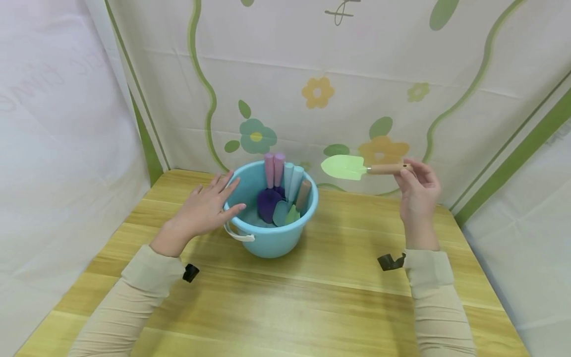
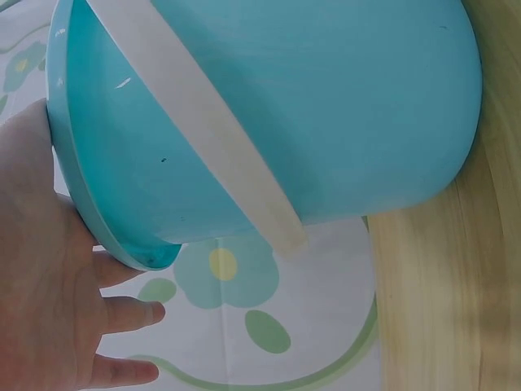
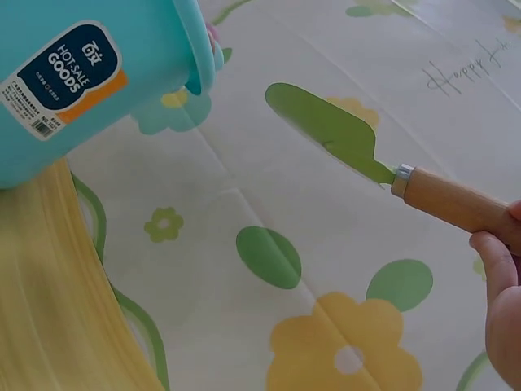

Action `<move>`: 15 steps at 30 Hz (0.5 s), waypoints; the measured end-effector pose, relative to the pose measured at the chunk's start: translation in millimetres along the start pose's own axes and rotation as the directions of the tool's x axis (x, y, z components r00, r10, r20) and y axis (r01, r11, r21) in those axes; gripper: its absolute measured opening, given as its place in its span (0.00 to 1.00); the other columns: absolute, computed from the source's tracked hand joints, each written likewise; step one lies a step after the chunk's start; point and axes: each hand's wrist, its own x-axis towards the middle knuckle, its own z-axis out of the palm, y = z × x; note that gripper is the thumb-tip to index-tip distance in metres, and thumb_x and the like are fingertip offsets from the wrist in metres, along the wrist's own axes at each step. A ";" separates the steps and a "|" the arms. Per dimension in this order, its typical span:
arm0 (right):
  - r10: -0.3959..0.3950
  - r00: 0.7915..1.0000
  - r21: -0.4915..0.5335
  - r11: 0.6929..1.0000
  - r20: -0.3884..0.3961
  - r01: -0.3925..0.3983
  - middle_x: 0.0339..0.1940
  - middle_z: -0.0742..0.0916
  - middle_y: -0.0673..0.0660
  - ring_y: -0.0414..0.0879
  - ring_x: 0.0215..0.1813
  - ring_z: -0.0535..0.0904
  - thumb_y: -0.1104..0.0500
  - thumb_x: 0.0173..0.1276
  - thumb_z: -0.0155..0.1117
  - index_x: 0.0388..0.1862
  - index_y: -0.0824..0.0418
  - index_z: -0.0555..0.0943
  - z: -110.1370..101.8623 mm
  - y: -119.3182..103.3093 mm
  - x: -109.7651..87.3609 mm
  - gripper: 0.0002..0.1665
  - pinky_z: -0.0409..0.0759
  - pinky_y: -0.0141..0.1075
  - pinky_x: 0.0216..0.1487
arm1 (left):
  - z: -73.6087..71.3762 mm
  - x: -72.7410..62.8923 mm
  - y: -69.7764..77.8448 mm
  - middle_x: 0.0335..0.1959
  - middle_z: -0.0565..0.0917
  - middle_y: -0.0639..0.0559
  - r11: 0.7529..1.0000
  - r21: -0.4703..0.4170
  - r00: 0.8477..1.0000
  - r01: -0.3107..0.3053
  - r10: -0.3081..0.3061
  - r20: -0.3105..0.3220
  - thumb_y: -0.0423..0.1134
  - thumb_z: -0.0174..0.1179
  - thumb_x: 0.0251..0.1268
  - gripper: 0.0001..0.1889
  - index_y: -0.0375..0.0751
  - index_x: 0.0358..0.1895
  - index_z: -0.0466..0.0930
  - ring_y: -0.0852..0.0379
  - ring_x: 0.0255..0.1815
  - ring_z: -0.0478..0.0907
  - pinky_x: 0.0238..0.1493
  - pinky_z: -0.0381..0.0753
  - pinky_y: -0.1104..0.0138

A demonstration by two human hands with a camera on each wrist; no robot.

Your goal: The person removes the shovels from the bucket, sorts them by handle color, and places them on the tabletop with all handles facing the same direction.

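My right hand (image 1: 418, 191) pinches the wooden handle of a green garden trowel (image 1: 343, 167), holding it level in the air to the right of a blue bucket (image 1: 272, 243). In the right wrist view the trowel's blade (image 3: 326, 130) points toward the bucket. My left hand (image 1: 207, 208) rests on the bucket's left rim with fingers spread and mostly straight. Inside the bucket stand tools with pink handles (image 1: 274, 168) and dark purple heads, others with light blue handles (image 1: 293, 181), and a wooden-handled tool (image 1: 303, 196) with a green head. Their lower ends are partly hidden.
The bucket stands on a wood-grain table (image 1: 285, 307), its white handle (image 1: 241, 237) hanging down at the left front. Behind the table hangs a pale cloth (image 1: 276, 64) with printed flowers and leaves. A label (image 3: 69, 69) is stuck on the bucket's side.
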 end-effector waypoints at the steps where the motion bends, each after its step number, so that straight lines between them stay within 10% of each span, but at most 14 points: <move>1: 0.005 1.000 -0.001 1.000 -0.006 -0.005 0.42 0.82 0.64 0.54 0.45 0.84 0.84 0.63 0.62 0.37 0.75 0.84 -1.6 0.1 0.3 0.10 0.84 0.42 0.52 | 0.1 0.2 -0.3 0.85 0.41 0.41 1.000 0.000 1.000 0.000 0.000 -0.001 0.65 0.40 0.81 0.42 0.39 0.84 0.46 0.34 0.83 0.39 0.71 0.47 0.29; 15: 0.131 0.986 -0.008 0.991 -0.101 -0.132 0.45 0.80 0.62 0.52 0.46 0.83 0.84 0.65 0.61 0.38 0.73 0.83 -26.3 6.5 5.9 0.11 0.84 0.38 0.51 | 0.0 0.0 0.1 0.84 0.42 0.41 1.000 0.005 1.000 -0.004 0.004 -0.005 0.66 0.41 0.80 0.43 0.39 0.84 0.47 0.33 0.82 0.40 0.71 0.48 0.29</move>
